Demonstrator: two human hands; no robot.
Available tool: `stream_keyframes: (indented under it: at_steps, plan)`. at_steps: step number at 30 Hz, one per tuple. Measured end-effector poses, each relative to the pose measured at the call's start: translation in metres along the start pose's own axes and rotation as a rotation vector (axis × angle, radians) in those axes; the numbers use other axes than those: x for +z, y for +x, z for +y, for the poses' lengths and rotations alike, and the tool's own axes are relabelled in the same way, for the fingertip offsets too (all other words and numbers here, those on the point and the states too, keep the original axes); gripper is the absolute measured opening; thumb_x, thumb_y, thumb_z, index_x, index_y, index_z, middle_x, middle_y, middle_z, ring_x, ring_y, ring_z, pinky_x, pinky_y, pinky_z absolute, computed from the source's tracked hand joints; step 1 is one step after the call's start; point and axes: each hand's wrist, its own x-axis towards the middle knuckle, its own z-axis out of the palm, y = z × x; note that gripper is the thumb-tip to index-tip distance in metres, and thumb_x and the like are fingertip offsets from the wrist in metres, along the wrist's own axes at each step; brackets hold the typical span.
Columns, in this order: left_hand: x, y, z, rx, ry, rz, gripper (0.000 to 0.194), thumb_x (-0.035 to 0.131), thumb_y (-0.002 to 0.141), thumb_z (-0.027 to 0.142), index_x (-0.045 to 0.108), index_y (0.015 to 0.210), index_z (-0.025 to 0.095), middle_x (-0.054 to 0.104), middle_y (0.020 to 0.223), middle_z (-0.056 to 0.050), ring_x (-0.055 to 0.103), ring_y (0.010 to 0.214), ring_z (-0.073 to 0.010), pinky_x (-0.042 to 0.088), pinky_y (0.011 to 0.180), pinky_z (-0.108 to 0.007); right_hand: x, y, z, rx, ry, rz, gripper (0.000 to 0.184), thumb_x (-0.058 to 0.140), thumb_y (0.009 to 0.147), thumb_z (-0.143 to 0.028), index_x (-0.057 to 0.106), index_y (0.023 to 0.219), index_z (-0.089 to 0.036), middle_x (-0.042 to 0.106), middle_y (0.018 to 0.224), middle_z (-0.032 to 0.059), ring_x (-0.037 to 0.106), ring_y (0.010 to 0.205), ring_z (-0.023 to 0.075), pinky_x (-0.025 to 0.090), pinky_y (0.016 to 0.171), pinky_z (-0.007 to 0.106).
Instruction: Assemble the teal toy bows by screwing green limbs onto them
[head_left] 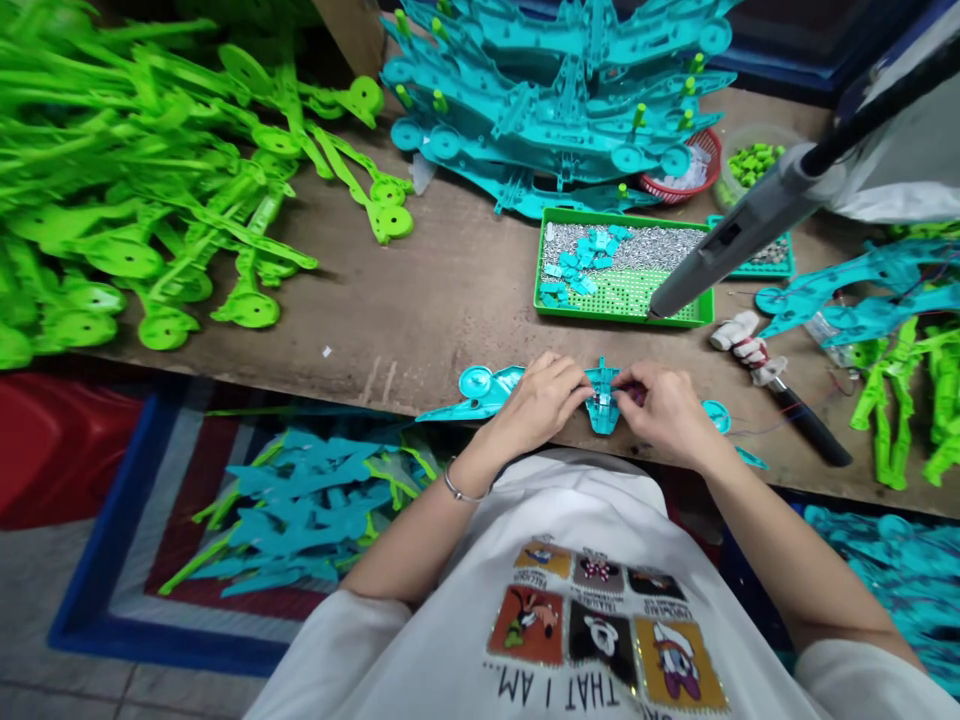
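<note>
1. Head view. Shirt (585, 500), white, printed: filling the foreground, nearest the camera, below the front edge of the tabletop (420, 300).
2. Teal part (602, 412), long, plastic: lying along that front edge, its middle block showing between the hands.
3. Left hand (541, 395): covering the part's left arm, fingers bending narrowly toward the block; whether they are pinching anything, cannot tell.
4. Right hand (664, 405): curling on the block's other side, fingers bunching beside something dark; its grip is staying hidden behind the fingers, cannot tell.
5. Thin wires (750, 430): trailing rightward toward the hammer (810, 425), cloth-wrapped at the head. Possible fault: snagging there, pulling loose if tugged.
6. Blue crate (94, 575), holding teal and green pieces: standing below, left. Possible fault: the part tipping off the edge if pressed unevenly.
7. Grey driver-like tool (735, 240): slanting over the green tray (634, 292), which is holding silvery bits and small teal pieces. Possible fault: scattering them if the tool is swinging low.
8. Teal stack (540, 130): leaning layers, rear. Possible fault: sliding forward if knocked.
</note>
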Motion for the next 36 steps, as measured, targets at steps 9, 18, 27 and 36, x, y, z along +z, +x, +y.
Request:
stream_keyframes:
  at_steps: [9, 18, 27, 36]
  plan:
    - [-0.002, 0.000, -0.002, -0.162, -0.098, 0.212, 0.017, 0.045, 0.105, 0.024, 0.055, 0.093, 0.020, 0.061, 0.091, -0.005, 0.060, 0.086, -0.0191, 0.046, 0.080, -0.034, -0.008, -0.017, 0.011, -0.139, 0.026, -0.005, 0.024, 0.065, 0.088, -0.021, 0.069, 0.112, -0.019, 0.070, 0.103, 0.0076, 0.066, 0.088, 0.0202, 0.051, 0.082, 0.033]
    - [-0.002, 0.000, -0.001, -0.155, -0.152, 0.229, 0.015, 0.048, 0.104, 0.025, 0.054, 0.090, 0.021, 0.063, 0.092, -0.005, 0.061, 0.088, -0.0187, 0.048, 0.082, -0.034, 0.011, -0.012, 0.006, -0.060, -0.150, 0.083, 0.014, 0.058, 0.087, -0.019, 0.068, 0.097, -0.018, 0.068, 0.097, 0.0105, 0.065, 0.089, 0.0246, 0.050, 0.084, 0.036]
    - [-0.003, -0.003, 0.000, -0.116, -0.181, 0.242, 0.013, 0.055, 0.101, 0.026, 0.052, 0.089, 0.021, 0.064, 0.096, -0.006, 0.063, 0.093, -0.0185, 0.048, 0.081, -0.033, 0.015, -0.014, 0.006, -0.065, -0.144, 0.136, 0.015, 0.058, 0.086, -0.021, 0.064, 0.099, -0.019, 0.068, 0.102, 0.0113, 0.063, 0.095, 0.0255, 0.047, 0.086, 0.037]
    - [0.006, -0.009, 0.000, -0.109, -0.147, 0.320, 0.013, 0.056, 0.097, 0.024, 0.051, 0.086, 0.022, 0.066, 0.101, -0.008, 0.066, 0.099, -0.0194, 0.053, 0.085, -0.035, 0.028, -0.015, 0.002, 0.042, -0.202, 0.145, 0.009, 0.057, 0.087, -0.021, 0.064, 0.092, -0.022, 0.075, 0.089, 0.0061, 0.064, 0.093, 0.0278, 0.040, 0.085, 0.039]
